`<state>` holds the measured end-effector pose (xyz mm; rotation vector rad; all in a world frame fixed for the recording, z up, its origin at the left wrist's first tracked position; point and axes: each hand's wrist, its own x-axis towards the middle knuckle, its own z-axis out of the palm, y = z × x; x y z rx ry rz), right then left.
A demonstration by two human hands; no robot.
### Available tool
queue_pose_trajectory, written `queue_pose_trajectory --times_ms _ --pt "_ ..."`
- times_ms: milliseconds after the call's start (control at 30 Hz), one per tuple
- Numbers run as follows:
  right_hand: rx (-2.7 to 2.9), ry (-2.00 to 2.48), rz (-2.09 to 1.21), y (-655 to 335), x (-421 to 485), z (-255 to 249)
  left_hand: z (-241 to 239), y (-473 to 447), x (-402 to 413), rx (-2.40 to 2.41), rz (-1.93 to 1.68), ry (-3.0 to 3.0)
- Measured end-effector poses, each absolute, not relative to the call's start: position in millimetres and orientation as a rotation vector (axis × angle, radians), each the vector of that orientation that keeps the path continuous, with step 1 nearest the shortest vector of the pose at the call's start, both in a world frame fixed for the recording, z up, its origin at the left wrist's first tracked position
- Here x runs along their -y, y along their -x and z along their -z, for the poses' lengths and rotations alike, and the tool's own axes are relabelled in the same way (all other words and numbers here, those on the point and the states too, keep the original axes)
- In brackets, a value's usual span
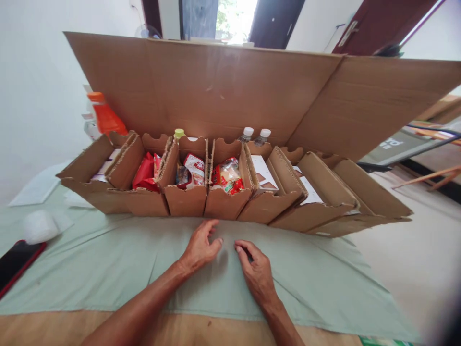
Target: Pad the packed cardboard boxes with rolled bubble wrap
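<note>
Holding the left hand (200,246) spread and empty and the right hand (257,270) loosely curled, unclear if grasping anything, over green cloth (317,278) near cardboard boxes (185,202)

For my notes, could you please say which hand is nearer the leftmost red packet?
Left: the left hand is in front and right of the red packet; the right hand is farther right.

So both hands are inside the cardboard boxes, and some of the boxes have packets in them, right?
Not the hands: the head view shows the left hand and right hand outside, over the green cloth in front of the cardboard boxes. Some of the boxes do have packets in them.
</note>
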<state>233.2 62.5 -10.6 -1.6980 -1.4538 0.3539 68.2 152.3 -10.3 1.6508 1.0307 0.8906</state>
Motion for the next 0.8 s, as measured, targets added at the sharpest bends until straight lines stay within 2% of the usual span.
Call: queue_pose_trajectory --times_ms 200,333,433,567,667,800 --pt "1.713 1.447 -0.366 -172 -105 -78 -26 1 -90 -0.837 -0.625 -1.73" --pt "1.903 1.716 -0.196 -138 -155 -121 -22 57 -61 -0.942 -0.651 -1.67" --pt "1.929 1.962 -0.059 -129 -180 -128 2 93 -48 -1.06 -0.734 -1.559" --pt "1.957 1.939 -0.008 -126 -182 -126 26 120 -33 -1.158 -0.818 -1.356" --pt "2.007 1.88 0.0 -122 -153 -123 23 123 -23 -1.181 -0.851 -1.305" --pt "2.048 1.682 -0.036 -126 -70 -111 9 119 -17 -1.215 -0.92 -1.289"
